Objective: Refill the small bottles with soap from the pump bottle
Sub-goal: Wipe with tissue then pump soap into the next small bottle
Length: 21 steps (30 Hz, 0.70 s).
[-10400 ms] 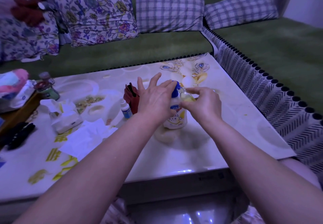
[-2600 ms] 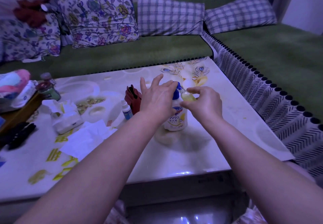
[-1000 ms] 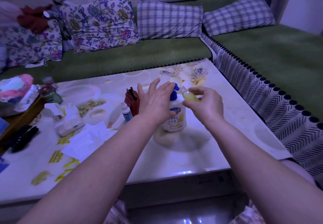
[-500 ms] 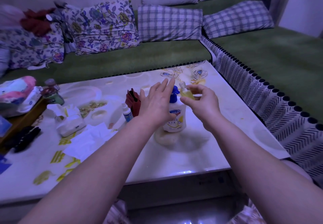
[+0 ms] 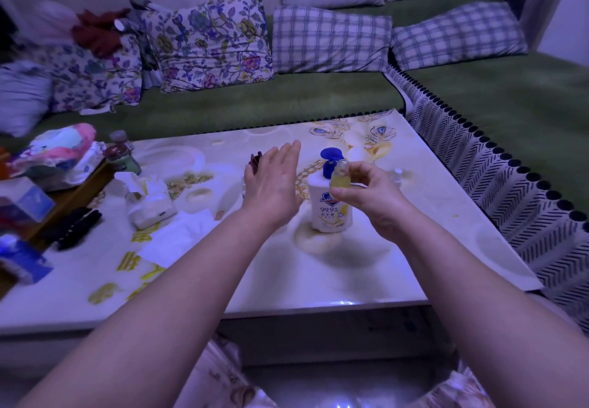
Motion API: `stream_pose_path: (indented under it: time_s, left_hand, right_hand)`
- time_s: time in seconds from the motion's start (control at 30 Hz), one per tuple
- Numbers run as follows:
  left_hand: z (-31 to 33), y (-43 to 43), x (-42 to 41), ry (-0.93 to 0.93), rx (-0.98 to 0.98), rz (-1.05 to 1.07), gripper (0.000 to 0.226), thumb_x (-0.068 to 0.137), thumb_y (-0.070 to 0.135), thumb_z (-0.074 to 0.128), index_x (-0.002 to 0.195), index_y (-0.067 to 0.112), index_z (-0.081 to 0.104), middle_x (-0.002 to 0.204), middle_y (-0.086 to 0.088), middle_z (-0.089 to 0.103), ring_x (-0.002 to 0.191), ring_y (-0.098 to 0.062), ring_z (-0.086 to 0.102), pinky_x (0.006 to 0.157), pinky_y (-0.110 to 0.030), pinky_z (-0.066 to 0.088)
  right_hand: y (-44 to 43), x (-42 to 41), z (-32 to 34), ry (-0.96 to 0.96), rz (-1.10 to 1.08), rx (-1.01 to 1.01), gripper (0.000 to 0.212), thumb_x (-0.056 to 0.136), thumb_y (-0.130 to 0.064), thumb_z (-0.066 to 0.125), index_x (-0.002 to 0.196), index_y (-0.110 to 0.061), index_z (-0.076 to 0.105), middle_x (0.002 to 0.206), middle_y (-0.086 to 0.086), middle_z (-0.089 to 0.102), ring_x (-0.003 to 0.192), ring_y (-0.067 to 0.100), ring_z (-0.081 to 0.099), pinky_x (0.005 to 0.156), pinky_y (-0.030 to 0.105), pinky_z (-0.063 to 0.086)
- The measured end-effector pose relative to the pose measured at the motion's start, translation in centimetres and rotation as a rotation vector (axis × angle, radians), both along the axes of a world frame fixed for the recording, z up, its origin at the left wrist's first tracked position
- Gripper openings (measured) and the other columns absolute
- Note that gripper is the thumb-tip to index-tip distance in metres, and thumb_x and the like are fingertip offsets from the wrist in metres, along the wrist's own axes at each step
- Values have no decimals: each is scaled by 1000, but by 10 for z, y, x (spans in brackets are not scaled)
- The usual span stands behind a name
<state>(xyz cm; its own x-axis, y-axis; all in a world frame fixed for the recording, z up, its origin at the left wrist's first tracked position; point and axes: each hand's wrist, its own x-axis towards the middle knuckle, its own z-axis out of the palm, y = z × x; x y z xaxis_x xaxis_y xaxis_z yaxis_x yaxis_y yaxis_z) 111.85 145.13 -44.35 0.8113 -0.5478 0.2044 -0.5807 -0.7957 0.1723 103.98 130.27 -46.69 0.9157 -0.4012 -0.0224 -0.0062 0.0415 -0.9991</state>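
Observation:
A white pump bottle with a blue pump head stands upright in the middle of the table. My right hand pinches a small clear bottle holding yellow soap, upright, just in front of the pump nozzle. My left hand hovers to the left of the pump bottle with its fingers straight, touching nothing. A small white cap sits on the table behind my right hand.
Tissues and a tissue pack lie at the left of the table. A green drink bottle, a black object and boxes crowd the left edge. A green sofa with cushions wraps the far and right sides.
My left hand has lifted off the pump head and moved left. My right hand has drawn the small bottle away from the nozzle and turned it upright.

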Motion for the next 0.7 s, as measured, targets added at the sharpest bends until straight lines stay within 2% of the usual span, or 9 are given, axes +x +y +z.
stream_pose_path:
  time_s: [0.1, 0.2, 0.33, 0.43, 0.57, 0.7]
  left_hand:
    - [-5, 17, 8, 13, -39, 46, 74, 89, 15, 57, 150, 23, 16, 155, 4, 21, 142, -20, 13, 112, -49, 22]
    - [-12, 33, 14, 55, -74, 84, 68, 87, 9, 54, 147, 23, 25, 150, 4, 32, 137, -22, 21, 107, -49, 29]
    - [-21, 48, 19, 71, -69, 143, 59, 85, 3, 48, 140, 23, 36, 139, 3, 45, 130, -26, 30, 94, -42, 37]
    - [-25, 58, 22, 97, -67, 217, 50, 85, -1, 45, 130, 19, 44, 129, -5, 51, 125, -29, 36, 82, -37, 36]
    - [-37, 75, 30, 150, -85, 286, 58, 85, -2, 45, 138, 23, 39, 131, -5, 53, 125, -28, 40, 89, -41, 44]
    - [-51, 94, 40, 188, -70, 323, 53, 86, 0, 44, 135, 21, 46, 126, 1, 59, 121, -25, 46, 93, -40, 45]
  right_hand:
    - [7, 3, -5, 0, 43, 21, 33, 77, 10, 68, 94, -17, 60, 93, -1, 62, 86, 18, 57, 84, 31, 46]
    - [16, 8, -10, 23, 84, 31, 38, 78, 9, 68, 110, -10, 61, 97, 4, 63, 82, 14, 58, 69, 19, 46]
    - [26, 15, -18, 40, 110, 45, 41, 80, 6, 67, 116, -13, 59, 106, 8, 62, 89, 18, 57, 75, 24, 46]
    - [33, 17, -23, 57, 169, 91, 46, 83, 5, 65, 121, -19, 51, 101, 1, 61, 85, 12, 58, 68, 19, 46]
    - [38, 20, -34, 91, 235, 122, 55, 85, 1, 64, 130, -22, 44, 101, -4, 60, 88, 13, 57, 81, 34, 40]
    - [49, 26, -43, 112, 253, 63, 56, 83, 4, 66, 128, -22, 46, 96, -3, 58, 81, 12, 56, 76, 30, 41]
